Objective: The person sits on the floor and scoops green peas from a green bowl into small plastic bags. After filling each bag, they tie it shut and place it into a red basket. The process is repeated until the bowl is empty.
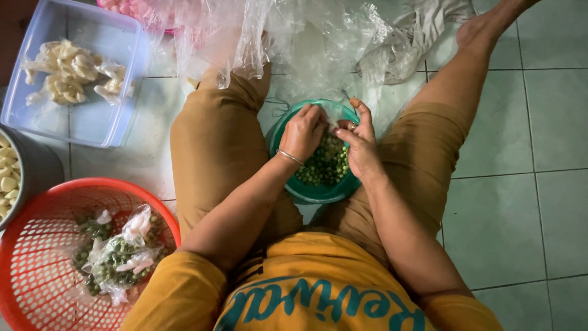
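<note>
I sit on a tiled floor with a green bowl (318, 194) of small green peas (324, 164) between my legs. Over the bowl's far half, my left hand (303, 130) is curled, its fingers bent down toward the peas, a thin bangle on the wrist. Beside it my right hand (358, 138) pinches something small between thumb and fingertips; what it pinches is too small to tell. The two hands almost touch above the peas.
Crumpled clear plastic bags (306, 37) lie just beyond the bowl. A red mesh basket (37, 208) at lower left holds small bags of peas (116, 257). A blue tub (92, 116) at upper left holds pale peeled pieces. A grey pot (37, 168) stands at the left edge.
</note>
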